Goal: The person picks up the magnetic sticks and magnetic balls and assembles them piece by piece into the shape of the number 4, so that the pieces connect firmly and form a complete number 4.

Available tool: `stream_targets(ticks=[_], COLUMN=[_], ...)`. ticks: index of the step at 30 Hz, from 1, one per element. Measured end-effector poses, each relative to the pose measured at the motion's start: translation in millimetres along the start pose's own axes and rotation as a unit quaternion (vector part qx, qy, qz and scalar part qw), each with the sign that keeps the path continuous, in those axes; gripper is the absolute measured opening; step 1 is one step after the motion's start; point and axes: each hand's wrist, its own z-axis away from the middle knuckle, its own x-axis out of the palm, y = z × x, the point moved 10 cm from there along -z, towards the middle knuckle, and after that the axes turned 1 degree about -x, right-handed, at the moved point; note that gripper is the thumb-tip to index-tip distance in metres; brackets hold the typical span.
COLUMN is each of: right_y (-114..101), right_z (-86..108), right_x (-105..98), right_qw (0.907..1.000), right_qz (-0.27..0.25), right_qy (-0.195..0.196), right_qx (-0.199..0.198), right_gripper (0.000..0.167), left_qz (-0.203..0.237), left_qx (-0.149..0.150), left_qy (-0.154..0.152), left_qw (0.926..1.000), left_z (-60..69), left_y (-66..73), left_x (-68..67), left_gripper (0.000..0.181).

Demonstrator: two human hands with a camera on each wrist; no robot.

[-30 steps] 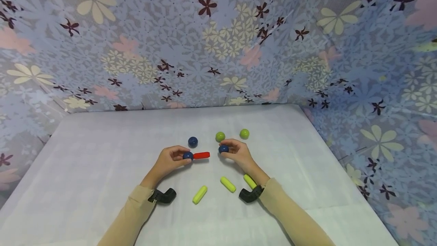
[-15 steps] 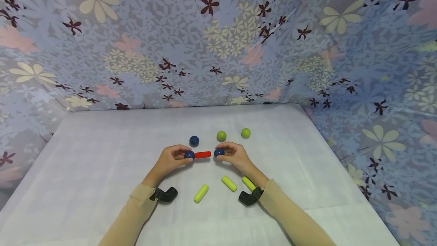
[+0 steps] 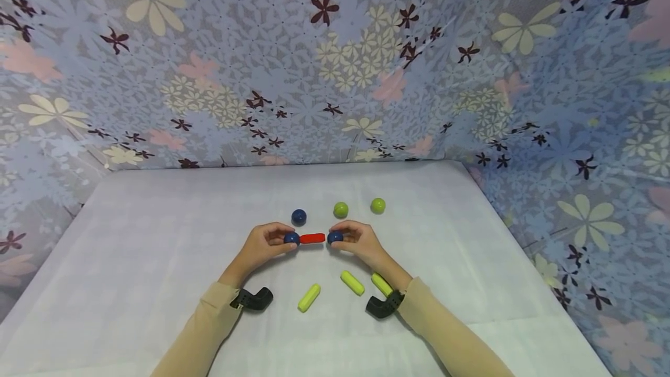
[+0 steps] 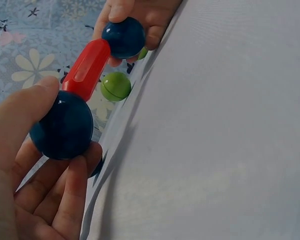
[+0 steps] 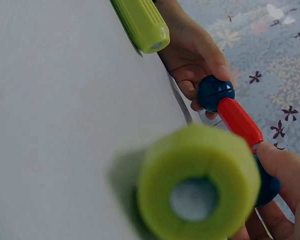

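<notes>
The left hand (image 3: pixel 264 244) pinches a blue ball (image 3: pixel 291 239) that has a red stick (image 3: pixel 313 238) joined to its right side. In the right hand (image 3: pixel 363 243) a second blue ball (image 3: pixel 335 238) is held between thumb and fingers, close to the stick's free end. The left wrist view shows the red stick (image 4: pixel 86 69) running from the near ball (image 4: pixel 63 126) towards the far ball (image 4: pixel 124 38). Seen from the right wrist, the near ball (image 5: pixel 267 184) is partly hidden behind the thumb and a green stick; whether it touches the red stick cannot be told.
Behind the hands lie a third blue ball (image 3: pixel 299 217) and two green balls (image 3: pixel 341 209) (image 3: pixel 378 205). Nearer the front are yellow-green sticks (image 3: pixel 309 298) (image 3: pixel 353 283), another (image 3: pixel 381 284) partly under the right wrist. A floral cloth (image 3: pixel 303 74) hangs behind the white table (image 3: pixel 157 237).
The right hand has moved left and slightly down with its blue ball, closing most of the gap to the red stick's free end. The left hand has stayed nearly still, keeping its ball and stick.
</notes>
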Motion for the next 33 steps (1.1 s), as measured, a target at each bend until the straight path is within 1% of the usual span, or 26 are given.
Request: stream_targets(ticks=[7, 14, 18, 21, 23, 26, 28, 30, 33], right_y=[3.3, 3.3, 3.2, 4.9, 5.3, 4.2, 2.8, 2.3, 1.7], right_z=[3.1, 4.3, 5.7, 5.7, 4.2, 1.1, -0.4, -0.6, -0.3], right_x=[-1.5, 4.8, 5.4, 3.4, 2.2, 2.1, 3.0, 3.9, 4.9], right_qw=[1.0, 0.9999, 0.9998, 0.9998, 0.9998, 0.9998, 0.9999, 0.9999, 0.9998], right_qz=[0.003, -0.007, -0.004, 0.0, 0.001, 0.002, 0.002, 0.003, 0.0], right_qy=[0.004, -0.016, -0.016, -0.012, -0.009, -0.01, -0.012, -0.015, -0.02], right_qx=[0.003, 0.001, 0.006, 0.013, 0.016, 0.014, 0.01, 0.007, 0.004], right_gripper=[0.036, 0.038, 0.038, 0.038, 0.039, 0.039, 0.039, 0.038, 0.039], left_qz=[0.003, -0.008, -0.014, -0.006, -0.001, -0.005, -0.012, -0.022, -0.056], left_qx=[-0.001, -0.008, -0.012, -0.001, 0.014, 0.031, 0.032, 0.03, 0.035], left_qy=[-0.008, -0.013, -0.015, -0.014, -0.011, 0.0, 0.006, 0.011, 0.018], left_qw=[1.0, 0.9998, 0.9997, 0.9999, 0.9998, 0.9995, 0.9994, 0.9992, 0.9976], left_z=[0.6, 1.8, 2.4, 2.1, 3.2, 2.3, 1.7, -0.3, -1.1], left_y=[1.4, -2.1, -4.9, -4.1, 6.7, 12.4, 13.8, 6.0, 5.4], left_x=[4.5, 6.0, 7.6, 8.3, 7.0, 2.4, -0.1, -1.7, -2.6], left_gripper=[0.036, 0.036, 0.037, 0.037, 0.037, 0.037, 0.037, 0.038, 0.037])
